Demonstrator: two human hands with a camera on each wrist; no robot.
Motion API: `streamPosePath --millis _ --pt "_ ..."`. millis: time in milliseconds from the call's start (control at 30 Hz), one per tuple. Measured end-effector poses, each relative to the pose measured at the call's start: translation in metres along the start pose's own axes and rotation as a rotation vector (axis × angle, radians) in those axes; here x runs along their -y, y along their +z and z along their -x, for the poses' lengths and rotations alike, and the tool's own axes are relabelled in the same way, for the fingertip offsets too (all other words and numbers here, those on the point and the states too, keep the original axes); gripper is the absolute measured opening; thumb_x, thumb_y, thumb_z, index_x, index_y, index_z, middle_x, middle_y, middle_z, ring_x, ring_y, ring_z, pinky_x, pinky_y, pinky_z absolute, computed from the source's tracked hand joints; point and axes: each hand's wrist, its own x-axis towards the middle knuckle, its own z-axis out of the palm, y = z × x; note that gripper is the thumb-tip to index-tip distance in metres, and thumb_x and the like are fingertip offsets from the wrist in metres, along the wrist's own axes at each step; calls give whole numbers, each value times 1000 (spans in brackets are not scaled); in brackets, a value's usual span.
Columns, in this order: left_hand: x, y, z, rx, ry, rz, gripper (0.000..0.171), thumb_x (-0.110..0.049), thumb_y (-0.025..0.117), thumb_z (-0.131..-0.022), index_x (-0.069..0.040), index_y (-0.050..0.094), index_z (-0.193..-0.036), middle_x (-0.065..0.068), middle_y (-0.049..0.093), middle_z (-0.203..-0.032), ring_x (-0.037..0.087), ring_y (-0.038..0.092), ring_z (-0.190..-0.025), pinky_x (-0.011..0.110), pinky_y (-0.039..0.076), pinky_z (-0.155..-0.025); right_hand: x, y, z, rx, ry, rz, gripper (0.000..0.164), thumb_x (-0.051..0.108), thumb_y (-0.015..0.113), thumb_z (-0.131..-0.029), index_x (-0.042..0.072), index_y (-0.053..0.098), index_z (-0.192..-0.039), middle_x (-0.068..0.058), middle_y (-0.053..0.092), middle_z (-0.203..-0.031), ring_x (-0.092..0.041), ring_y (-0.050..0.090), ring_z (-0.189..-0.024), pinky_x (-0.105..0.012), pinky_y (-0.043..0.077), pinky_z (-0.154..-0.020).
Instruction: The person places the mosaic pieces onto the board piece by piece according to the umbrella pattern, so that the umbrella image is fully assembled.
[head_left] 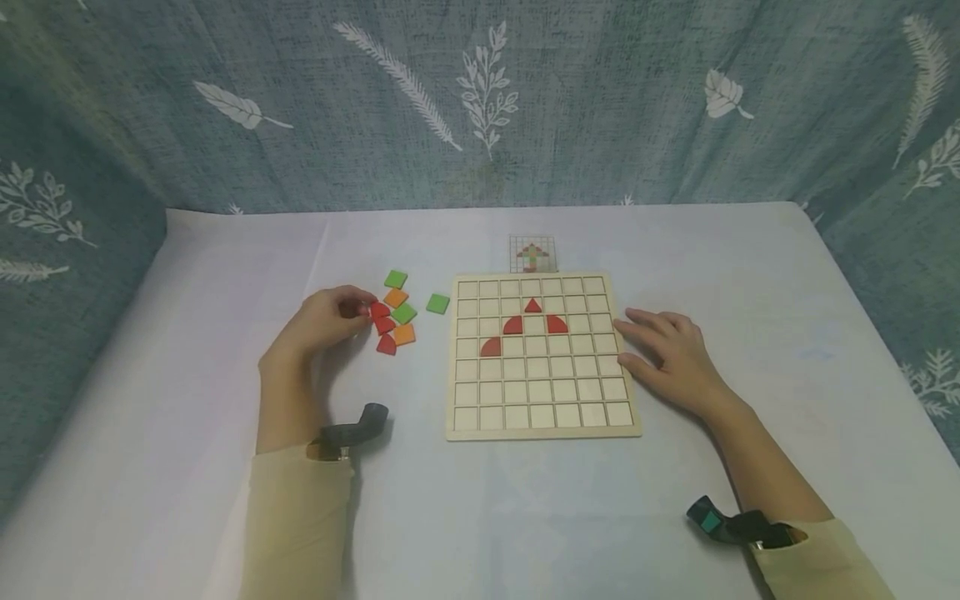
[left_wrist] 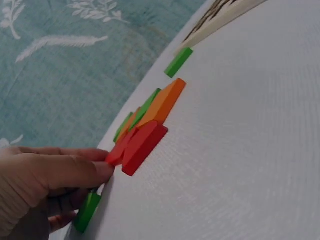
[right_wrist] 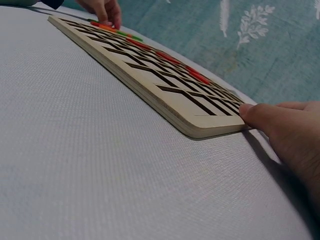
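My left hand [head_left: 318, 321] is at a cluster of small tiles left of the board, thumb and fingertips pinching a red quarter-circle tile [left_wrist: 115, 154]. Two more red quarter-circle tiles [head_left: 386, 344] lie close by, beside orange square tiles [head_left: 404, 334] and green square tiles [head_left: 403, 313]. Under that hand, a green tile [left_wrist: 87, 212] shows in the left wrist view. My right hand [head_left: 671, 358] rests with loosely extended fingers at the right edge of a wooden grid board [head_left: 543, 434]. Set in the grid are a red triangle [head_left: 532, 307] and three red quarter-circles [head_left: 513, 326].
A small pattern card [head_left: 532, 253] with a coloured figure lies against the board's far edge. One green square tile [head_left: 438, 303] sits apart, near the board's left side. A leaf-print cloth [head_left: 570, 108] hangs behind the white tabletop [head_left: 420, 517].
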Motion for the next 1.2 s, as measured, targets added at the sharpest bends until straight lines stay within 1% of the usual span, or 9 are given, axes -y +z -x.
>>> streamPosePath --millis 267,400,533,633,700,767,900,1033,1200 --pt "1 2 -3 -42 37 -32 34 -18 61 -87 -7 59 -119 13 56 -107 27 49 -99 40 44 -87 0 0 0 -3 -1 -7 45 25 65 -87 9 57 -128 -18 48 -136 -41 35 -122 -61 20 -99" --pt "2 4 -7 -68 63 -67 31 -17 62 -87 -4 61 -116 13 58 -103 27 49 -96 40 43 -85 0 0 0 -1 -2 -12 45 25 65 -87 10 57 -128 -18 48 -136 -42 35 -122 -61 20 -99" --pt "1 4 -11 -108 142 -126 28 -13 63 -85 1 63 -110 16 62 -97 28 51 -92 42 43 -86 -1 -1 0 -4 -3 -7 45 25 65 -87 9 57 -128 -18 48 -136 -43 35 -122 -62 20 -99" --pt "-2 2 -12 -117 172 -149 26 -11 63 -84 2 65 -107 17 63 -96 28 52 -92 43 42 -88 -2 -1 0 -8 -4 -5 45 25 64 -87 9 57 -128 -18 48 -136 -43 35 -122 -63 20 -98" --pt "-4 1 -10 -98 161 -143 27 -12 64 -85 2 65 -107 17 63 -98 28 53 -92 43 43 -89 -2 -2 0 -10 -4 -5 45 26 64 -87 9 57 -128 -18 48 -136 -44 35 -122 -63 20 -98" --pt "-6 -2 -7 -72 134 -130 29 -14 64 -85 2 64 -109 17 63 -101 28 54 -94 43 44 -90 -2 -2 0 -7 -3 -4 45 26 64 -87 10 56 -129 -18 48 -137 -44 35 -123 -63 20 -99" --pt "-10 -7 0 -41 103 -108 32 -18 64 -87 1 63 -112 16 63 -103 28 55 -94 42 46 -87 -2 -1 0 -5 -4 -2 45 27 64 -88 10 56 -129 -17 48 -137 -43 35 -123 -62 20 -99" --pt "-14 -11 6 -41 116 -102 31 -20 64 -87 -1 64 -111 13 62 -97 26 53 -92 37 44 -81 -2 0 -1 -5 -5 -3 45 27 64 -87 10 56 -129 -17 48 -137 -42 35 -123 -62 20 -99" --pt "-21 -14 11 -49 134 -124 29 -22 62 -87 -4 65 -110 11 60 -95 25 50 -94 36 43 -76 -3 1 0 0 -2 0 45 27 64 -88 10 56 -129 -17 48 -137 -42 35 -122 -62 20 -99"
